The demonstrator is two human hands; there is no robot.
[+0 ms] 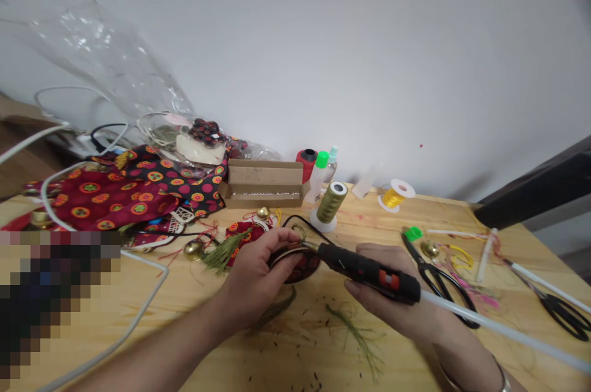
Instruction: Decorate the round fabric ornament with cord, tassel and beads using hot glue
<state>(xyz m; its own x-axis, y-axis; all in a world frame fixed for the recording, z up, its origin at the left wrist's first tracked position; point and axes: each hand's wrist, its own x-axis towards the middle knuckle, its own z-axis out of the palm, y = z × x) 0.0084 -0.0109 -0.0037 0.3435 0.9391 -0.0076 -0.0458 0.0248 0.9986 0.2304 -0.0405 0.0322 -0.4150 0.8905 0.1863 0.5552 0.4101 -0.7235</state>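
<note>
My left hand [258, 266] pinches a round, dark patterned fabric piece [305, 268] by its rim, tilted above the table. In my right hand [392, 312] is a black hot glue gun [364, 269], with a long white glue stick [503, 321] out of its back end. The gun's nozzle [311, 246] is at the rim of the fabric piece, close to my left fingertips; whether it touches cannot be made out. A green tassel [228, 250] and a red patterned fabric piece [240, 235] lie just behind my left hand.
Green thread spool [331, 202], brown box [263, 195] and bottles [318, 176] stand behind my hands. Black scissors [443, 287], a gold bell [429, 248] and more scissors [561, 315] lie right. Patterned cloth [115, 189] and a white cable [148, 293] are left; green threads [360, 336] lie in front.
</note>
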